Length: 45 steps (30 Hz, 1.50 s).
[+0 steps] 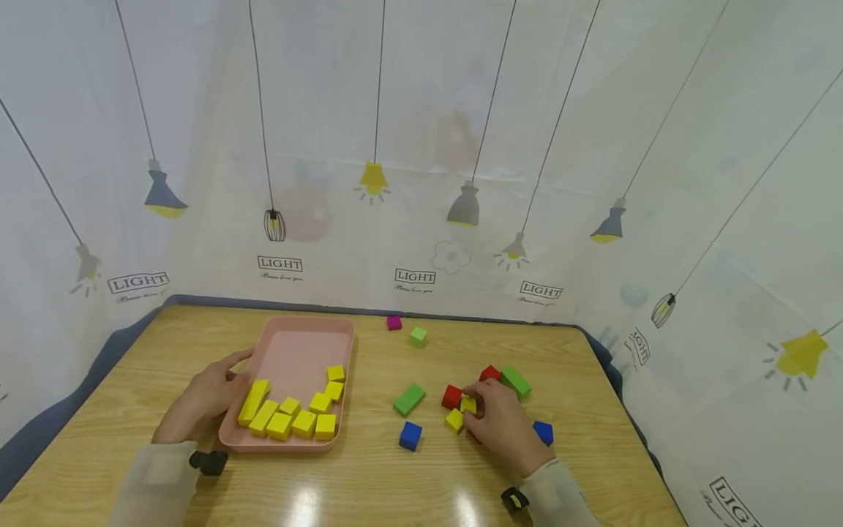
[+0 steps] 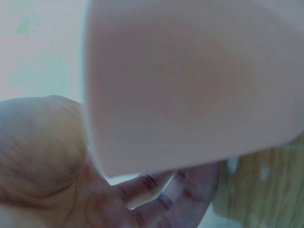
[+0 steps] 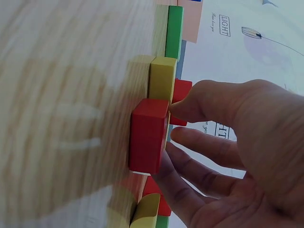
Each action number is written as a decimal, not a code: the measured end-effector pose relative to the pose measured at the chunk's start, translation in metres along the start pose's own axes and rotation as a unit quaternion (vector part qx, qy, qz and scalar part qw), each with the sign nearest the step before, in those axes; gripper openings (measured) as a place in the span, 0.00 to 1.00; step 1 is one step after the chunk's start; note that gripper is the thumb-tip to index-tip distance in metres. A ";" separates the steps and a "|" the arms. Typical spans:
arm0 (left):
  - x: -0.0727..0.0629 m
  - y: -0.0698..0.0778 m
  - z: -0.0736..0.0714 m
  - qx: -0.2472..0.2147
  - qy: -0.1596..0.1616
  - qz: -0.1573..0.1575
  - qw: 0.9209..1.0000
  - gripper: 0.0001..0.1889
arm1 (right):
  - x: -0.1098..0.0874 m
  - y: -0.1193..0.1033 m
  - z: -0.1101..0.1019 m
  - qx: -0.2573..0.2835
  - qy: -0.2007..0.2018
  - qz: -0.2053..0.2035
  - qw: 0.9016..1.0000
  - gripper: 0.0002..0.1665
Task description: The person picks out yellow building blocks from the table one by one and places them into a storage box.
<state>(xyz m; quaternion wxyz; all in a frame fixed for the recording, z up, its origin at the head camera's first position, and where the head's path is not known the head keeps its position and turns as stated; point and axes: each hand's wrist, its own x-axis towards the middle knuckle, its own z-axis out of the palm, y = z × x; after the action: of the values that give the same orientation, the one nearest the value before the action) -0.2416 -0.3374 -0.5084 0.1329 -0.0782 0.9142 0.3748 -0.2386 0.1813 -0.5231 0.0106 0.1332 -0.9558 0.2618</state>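
Note:
At the left side of the pink tray (image 1: 296, 359), my left hand (image 1: 207, 395) holds the edge. The left wrist view shows the tray's blurred wall (image 2: 190, 95) close up, with fingers (image 2: 142, 187) reaching behind it. Several yellow blocks (image 1: 279, 426) lie in the lower and right part of the tray. My right hand (image 1: 500, 421) pinches a small yellow block (image 1: 468, 405) between thumb and fingertips. Another yellow block (image 1: 454, 421) and a red block (image 1: 451, 397) sit beside it. In the right wrist view, a nearer red block (image 3: 147, 137) mostly hides the pinched one.
Green blocks (image 1: 410, 400) and blue blocks (image 1: 410, 436) lie around the right hand, with another red block (image 1: 490, 374) just beyond it. Toward the table's back are a light green cube (image 1: 418, 337) and a magenta block (image 1: 394, 323). A lamp-printed curtain (image 1: 421, 241) encloses the wooden table (image 1: 369, 476).

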 end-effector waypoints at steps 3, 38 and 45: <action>0.000 0.000 0.000 -0.002 -0.001 0.001 1.000 0.39 | 0.000 0.000 -0.001 0.008 -0.001 0.005 1.000 0.18; 0.003 0.000 0.000 -0.025 -0.005 -0.009 1.000 0.39 | -0.001 -0.005 -0.008 0.046 0.016 -0.006 0.999 0.14; 0.000 0.000 -0.001 0.000 0.000 0.008 1.000 0.38 | 0.001 -0.021 -0.010 0.052 0.023 -0.028 0.998 0.14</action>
<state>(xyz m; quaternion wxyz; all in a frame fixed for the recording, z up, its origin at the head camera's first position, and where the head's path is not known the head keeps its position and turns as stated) -0.2416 -0.3378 -0.5079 0.1299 -0.0704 0.9148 0.3758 -0.2342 0.1688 -0.5043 0.0329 0.1546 -0.9362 0.3139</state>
